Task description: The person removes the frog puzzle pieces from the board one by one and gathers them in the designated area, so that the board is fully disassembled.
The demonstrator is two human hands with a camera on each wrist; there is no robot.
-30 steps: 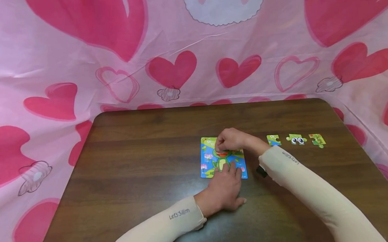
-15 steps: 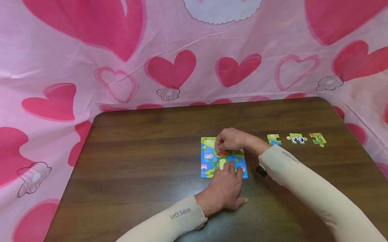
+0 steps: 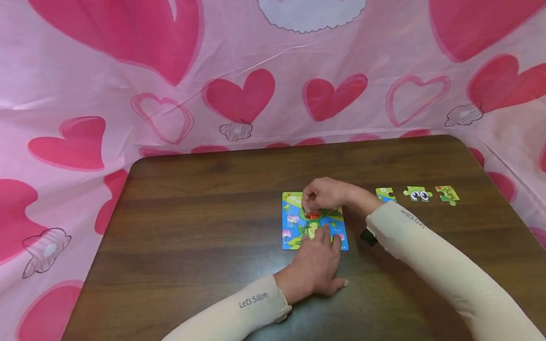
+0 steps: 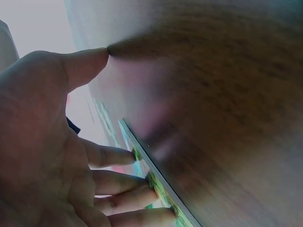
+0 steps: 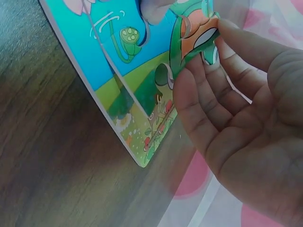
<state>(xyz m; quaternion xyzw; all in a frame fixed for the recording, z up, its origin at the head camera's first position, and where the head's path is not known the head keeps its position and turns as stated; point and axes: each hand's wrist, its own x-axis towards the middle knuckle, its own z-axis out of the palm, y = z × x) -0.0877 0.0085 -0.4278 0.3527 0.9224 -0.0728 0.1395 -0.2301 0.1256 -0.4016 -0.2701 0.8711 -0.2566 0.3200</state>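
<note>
A frog jigsaw puzzle lies on the table in its flat tray, with a blue border along the near edge. My left hand rests on its near side, fingers extended over the frog's lower body and thumb out on the wood. In the left wrist view, the fingertips press just inside the tray's rim. Above the frog's mouth is my right hand, thumb and fingers pinching a puzzle piece with orange and green on it. The right wrist view has this piece slightly lifted at the fingers' side, partly hidden by them.
Three loose pieces lie in a row to the right: a blue-green one, one with the frog's eyes and a green-red one. The brown table ends at a pink heart-patterned cloth behind.
My right hand has shifted very slightly upward over the puzzle, and a little more of the frog's mouth shows beneath its fingers. The left hand stays in place.
</note>
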